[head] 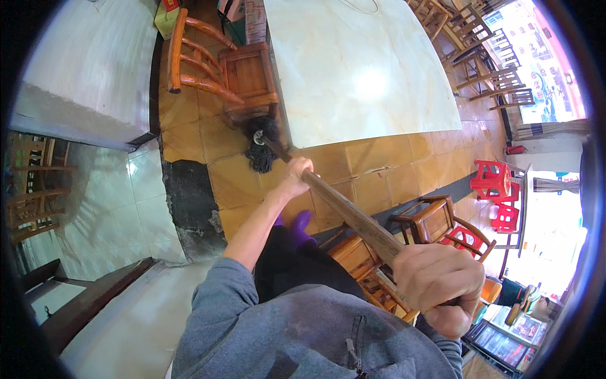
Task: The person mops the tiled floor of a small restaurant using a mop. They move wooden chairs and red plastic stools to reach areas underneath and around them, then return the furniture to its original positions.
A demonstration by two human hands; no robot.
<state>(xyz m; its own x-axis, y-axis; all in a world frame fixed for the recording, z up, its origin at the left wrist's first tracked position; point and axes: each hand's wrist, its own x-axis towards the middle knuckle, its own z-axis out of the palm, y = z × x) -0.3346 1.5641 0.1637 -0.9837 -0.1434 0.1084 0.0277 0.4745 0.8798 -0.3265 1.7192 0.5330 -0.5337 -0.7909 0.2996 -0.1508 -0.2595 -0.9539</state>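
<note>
My right hand [438, 286] grips the upper end of a wooden mop handle [350, 208], close to the camera. Lower down, my left hand [297, 176] is closed around the same handle. The handle slants down to a mop head of dark strands [261, 147], which rests on the orange floor tiles [236, 177]. The mop head lies beside a wooden chair [248, 71] and near the corner of a pale marble-look table [369, 85]. Part of the strands is in shadow by the chair.
Wooden chairs [428, 220] stand behind the handle at the right, with red plastic stools [492, 180] beyond. More wooden chairs line the far right. At the left is a pale wall [90, 61], and a dark worn floor strip [191, 203] borders white tiles [142, 189].
</note>
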